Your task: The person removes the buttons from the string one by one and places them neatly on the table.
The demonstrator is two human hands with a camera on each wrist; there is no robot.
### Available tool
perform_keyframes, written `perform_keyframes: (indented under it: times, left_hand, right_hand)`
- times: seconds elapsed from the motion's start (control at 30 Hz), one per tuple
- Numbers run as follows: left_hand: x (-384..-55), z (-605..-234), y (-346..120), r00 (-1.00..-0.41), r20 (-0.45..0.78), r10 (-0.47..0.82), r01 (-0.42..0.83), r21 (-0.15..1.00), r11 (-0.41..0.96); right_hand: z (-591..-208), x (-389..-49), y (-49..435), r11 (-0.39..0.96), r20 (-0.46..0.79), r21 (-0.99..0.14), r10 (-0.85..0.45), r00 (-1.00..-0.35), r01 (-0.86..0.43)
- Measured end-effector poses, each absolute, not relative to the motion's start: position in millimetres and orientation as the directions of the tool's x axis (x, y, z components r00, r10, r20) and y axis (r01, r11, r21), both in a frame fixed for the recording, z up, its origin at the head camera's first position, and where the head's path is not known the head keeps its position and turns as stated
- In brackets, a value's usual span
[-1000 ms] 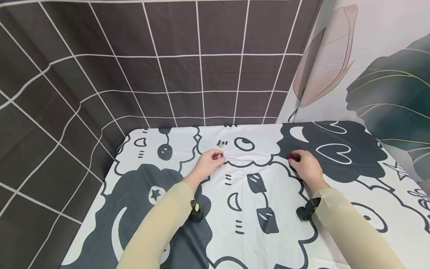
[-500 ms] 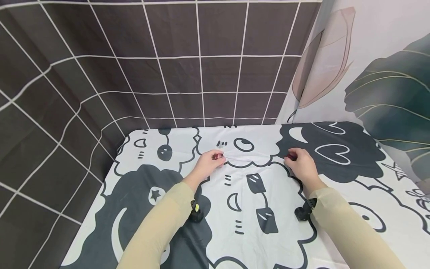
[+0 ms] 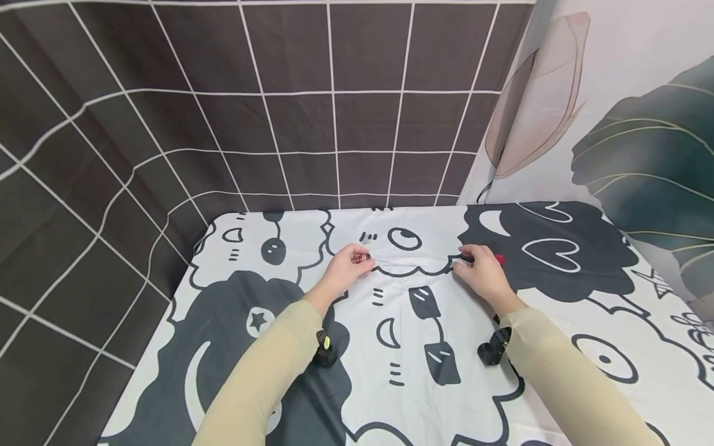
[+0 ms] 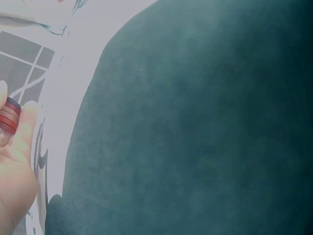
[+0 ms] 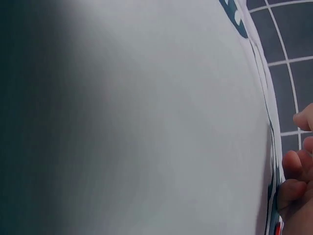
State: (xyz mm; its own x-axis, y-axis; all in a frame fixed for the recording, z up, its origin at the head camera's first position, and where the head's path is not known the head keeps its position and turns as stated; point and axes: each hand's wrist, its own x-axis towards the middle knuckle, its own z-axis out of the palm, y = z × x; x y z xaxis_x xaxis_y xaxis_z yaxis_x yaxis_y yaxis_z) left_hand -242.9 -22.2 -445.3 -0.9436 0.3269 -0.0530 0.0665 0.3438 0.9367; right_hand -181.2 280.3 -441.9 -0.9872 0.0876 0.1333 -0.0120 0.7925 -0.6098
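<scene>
My left hand point(image 3: 341, 271) pinches a small red striped cylinder point(image 3: 361, 257) over the white part of the patterned cloth. In the left wrist view this cylinder point(image 4: 9, 116) has a dark end and sits between thumb and fingertips. What exactly it is, I cannot tell. To the right, my right hand point(image 3: 486, 276) hovers at or just above the cloth with bent, loose fingers and a gap before the thumb. Nothing shows between them in the right wrist view. A small red thing point(image 3: 500, 259) lies just behind the right hand's knuckles, mostly hidden by it.
A cloth point(image 3: 415, 396) with black and white cartoon prints covers the work surface. Dark grid-patterned fabric point(image 3: 362, 124) hangs along the back and left. At the right hangs a pale curtain with a leaf print point(image 3: 658, 148).
My right hand has slid left, away from the red thing it was holding, which now shows on the cloth behind it. The left hand stays in place with its cylinder.
</scene>
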Motion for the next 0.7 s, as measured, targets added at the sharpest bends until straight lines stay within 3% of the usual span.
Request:
perform_keyframes:
  times: [0.3, 0.7]
  left_hand:
    - [-242.9, -445.4, -23.3, -0.943, -0.032, 0.332, 0.103, 0.919, 0.381]
    - [-243.6, -448.8, -22.5, -0.939, -0.062, 0.339, 0.06, 0.94, 0.337]
  right_hand:
    - [-443.1, -187.6, 260.1, 0.8, 0.136, -0.594, 0.002, -0.991, -0.08]
    - [-439.2, -189.8, 229.2, 0.779, 0.129, -0.611, -0.072, -0.989, -0.137]
